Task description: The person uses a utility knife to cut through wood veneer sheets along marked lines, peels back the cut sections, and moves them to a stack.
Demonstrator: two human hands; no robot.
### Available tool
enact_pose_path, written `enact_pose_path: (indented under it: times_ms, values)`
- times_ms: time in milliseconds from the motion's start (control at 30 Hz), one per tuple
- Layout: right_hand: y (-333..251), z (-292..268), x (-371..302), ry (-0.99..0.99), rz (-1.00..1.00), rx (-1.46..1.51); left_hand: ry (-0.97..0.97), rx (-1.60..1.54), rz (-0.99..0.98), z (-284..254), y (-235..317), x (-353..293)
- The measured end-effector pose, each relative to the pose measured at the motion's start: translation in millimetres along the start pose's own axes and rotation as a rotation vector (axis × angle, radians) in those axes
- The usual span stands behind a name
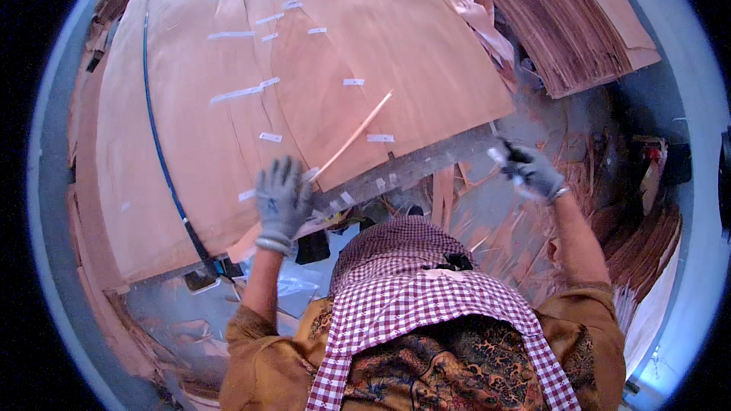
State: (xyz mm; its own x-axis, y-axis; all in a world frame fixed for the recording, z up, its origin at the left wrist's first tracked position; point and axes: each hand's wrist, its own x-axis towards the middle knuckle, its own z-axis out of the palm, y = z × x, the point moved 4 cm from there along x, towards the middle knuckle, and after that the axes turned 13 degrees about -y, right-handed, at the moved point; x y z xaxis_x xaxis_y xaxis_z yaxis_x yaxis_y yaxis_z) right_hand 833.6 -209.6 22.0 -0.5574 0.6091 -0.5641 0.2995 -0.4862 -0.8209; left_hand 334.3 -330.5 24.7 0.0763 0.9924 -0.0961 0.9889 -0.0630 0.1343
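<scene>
A large sheet of pale reddish wood veneer (426, 61) lies on the table, with cracks and several short pieces of white tape (352, 82) on it. My left hand (282, 202), in a grey glove, rests flat near the sheet's front edge, fingers spread. A narrow veneer strip (354, 137) slants across the sheet, its lower end beside that hand. My right hand (537, 173), also gloved, is off the sheet's right corner, closed around a small dark tool (516, 152). Motion blur hides the tool's exact kind. Something white shows at its fingers.
A long thin dark blue rod (156, 129) with a black end lies along the sheet's left part. Stacked veneer (563, 23) stands at the far right, another stack (643, 251) at the near right. Veneer scraps (525, 251) litter the floor. A clear plastic bag (297, 280) is below the table edge.
</scene>
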Motion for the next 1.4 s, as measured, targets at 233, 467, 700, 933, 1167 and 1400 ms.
enact_pose_path:
  times_ms: [233,467,700,933,1167,1400]
  values:
    - [33.5,107.7,65.6,0.104,-0.152,0.303,-0.145,-0.293,0.203,23.4,81.5,-154.8]
    - [71.6,105.2,95.4,0.268,-0.198,0.331,-0.009,-0.371,-0.236,1.8,36.5,-236.6]
    - [101.1,58.4,103.8,0.360,-0.387,0.066,0.353,-0.163,-0.792,6.9,-119.2,-245.6]
    - [35.6,178.3,31.2,0.249,-0.160,-0.015,0.193,-0.018,-0.463,-17.1,-130.7,-206.3]
    - [-46.5,274.1,110.6,0.183,-0.407,-0.590,0.163,0.068,-0.146,-10.4,-109.9,-155.6]
    - [-65.9,294.7,182.5,0.282,-0.286,-0.983,0.053,-0.056,0.101,13.5,-54.7,-97.2]
